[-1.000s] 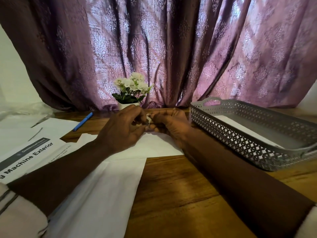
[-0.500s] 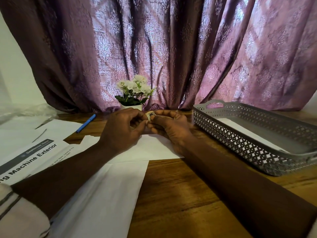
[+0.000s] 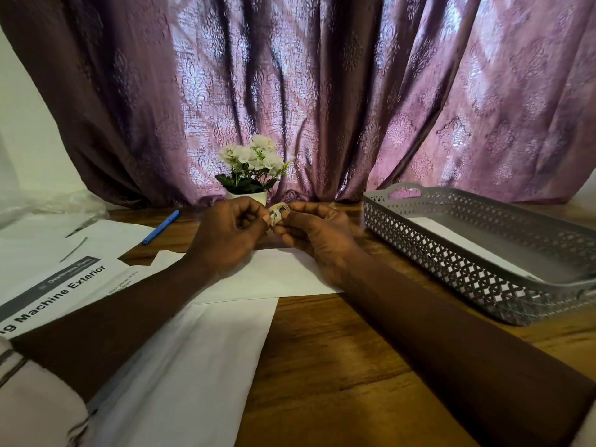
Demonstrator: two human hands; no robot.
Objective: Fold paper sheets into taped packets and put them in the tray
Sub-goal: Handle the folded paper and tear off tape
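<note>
Picking at the tape roll (image 3: 279, 211) with both hands together: my left hand (image 3: 225, 235) and right hand (image 3: 319, 235) each pinch it, just left of the tray (image 3: 451, 256). Risk is the strip tears crooked or sticks to itself, since the roll's tiny. The folded sheet (image 3: 274, 275) lies flat and white on the table (image 3: 338, 366), left of the tray, under my hands. One white packet (image 3: 451, 237) is inside the tray already.

White potted flowers (image 3: 250, 169) stand before the purple curtain (image 3: 354, 91) — a blue pen (image 3: 161, 226) lies left.
</note>
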